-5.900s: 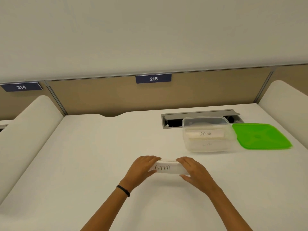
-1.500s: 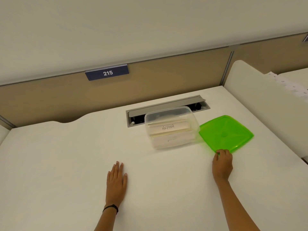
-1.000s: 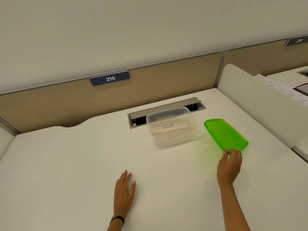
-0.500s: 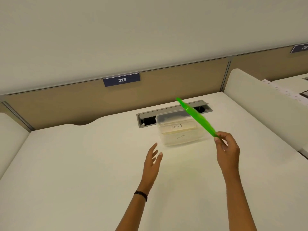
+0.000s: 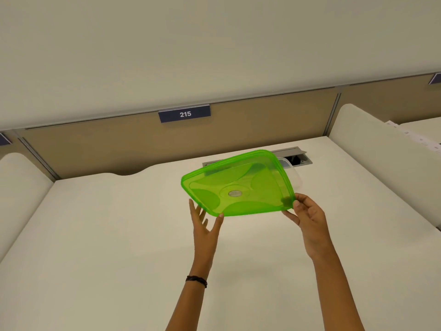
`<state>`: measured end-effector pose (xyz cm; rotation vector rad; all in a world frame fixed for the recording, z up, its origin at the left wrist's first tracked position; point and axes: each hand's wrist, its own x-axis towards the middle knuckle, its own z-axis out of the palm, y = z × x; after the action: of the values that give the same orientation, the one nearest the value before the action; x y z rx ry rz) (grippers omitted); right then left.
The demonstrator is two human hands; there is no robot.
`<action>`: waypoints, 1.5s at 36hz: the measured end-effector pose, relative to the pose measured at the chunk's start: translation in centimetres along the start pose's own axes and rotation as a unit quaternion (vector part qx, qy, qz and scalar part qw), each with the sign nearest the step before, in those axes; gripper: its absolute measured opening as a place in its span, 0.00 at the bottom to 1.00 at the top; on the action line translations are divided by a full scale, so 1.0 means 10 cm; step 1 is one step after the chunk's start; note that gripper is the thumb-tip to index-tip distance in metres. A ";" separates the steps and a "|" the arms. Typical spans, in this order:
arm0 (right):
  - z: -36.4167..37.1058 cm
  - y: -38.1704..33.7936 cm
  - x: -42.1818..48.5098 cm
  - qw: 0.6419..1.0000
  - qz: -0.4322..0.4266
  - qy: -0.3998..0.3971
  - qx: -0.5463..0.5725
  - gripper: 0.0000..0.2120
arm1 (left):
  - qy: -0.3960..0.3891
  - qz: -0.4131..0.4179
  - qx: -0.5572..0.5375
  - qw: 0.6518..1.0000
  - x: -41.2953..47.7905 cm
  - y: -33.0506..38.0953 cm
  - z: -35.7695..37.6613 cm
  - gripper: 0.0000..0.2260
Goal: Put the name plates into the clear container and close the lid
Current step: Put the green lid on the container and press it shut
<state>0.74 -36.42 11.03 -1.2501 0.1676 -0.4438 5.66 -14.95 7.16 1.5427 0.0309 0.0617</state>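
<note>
The translucent green lid is up in the air, tilted toward me, in front of the clear container. Only the container's right corner shows past the lid. The name plates inside it are hidden. My right hand pinches the lid's near right corner between thumb and fingers. My left hand is raised with straight, spread fingers, and its fingertips touch the lid's near left edge from below.
A grey cable slot lies in the white desk just behind the container. A brown partition with sign 215 closes the back. White dividers flank both sides, with papers at the far right.
The lid has swung from edge-on to face me and now covers the view of the container. My left hand has risen from above the desk to the lid's near left edge.
</note>
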 end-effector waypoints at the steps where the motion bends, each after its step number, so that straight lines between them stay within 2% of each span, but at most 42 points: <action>1: 0.00 0.01 0.01 1.000 0.005 0.000 0.001 0.35 | 0.014 -0.003 -0.003 1.000 0.01 -0.03 -0.02 0.38; 6: -0.07 0.09 0.05 0.999 0.028 0.031 0.005 0.37 | 0.035 -0.016 0.001 0.999 0.05 -0.14 -0.09 0.31; 13: -0.25 0.25 0.20 0.996 0.052 0.075 0.017 0.36 | 0.010 -0.004 0.034 0.999 0.11 -0.25 -0.08 0.19; 16: -0.33 0.33 0.27 0.992 0.055 0.110 0.018 0.26 | 0.001 -0.017 0.039 0.999 0.12 -0.32 -0.01 0.15; 19: -0.40 0.42 0.37 0.985 0.055 0.161 -0.005 0.05 | 0.019 -0.022 0.037 0.999 0.12 -0.37 0.10 0.13; 20: -0.43 0.47 0.42 0.982 0.053 0.183 -0.019 0.05 | 0.025 -0.023 0.036 0.999 0.14 -0.39 0.15 0.13; 25: -0.61 0.59 0.61 0.966 0.039 0.233 -0.103 0.07 | 0.031 -0.011 0.053 0.998 0.31 -0.40 0.38 0.14; 32: -0.79 0.65 1.00 0.953 0.033 0.265 -0.143 0.10 | 0.038 0.040 0.111 0.992 0.67 -0.40 0.72 0.11; 41: -0.82 0.69 1.56 0.933 0.035 0.233 -0.273 0.08 | 0.062 0.045 0.157 0.985 1.17 -0.46 1.02 0.12; 54: -0.85 0.92 1.83 0.931 0.068 0.204 -0.294 0.08 | 0.094 0.025 0.166 0.981 1.40 -0.63 1.14 0.12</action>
<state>16.32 -49.21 1.79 -1.7048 0.7841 -0.5500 20.47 -25.70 1.44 1.8672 0.1593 0.2527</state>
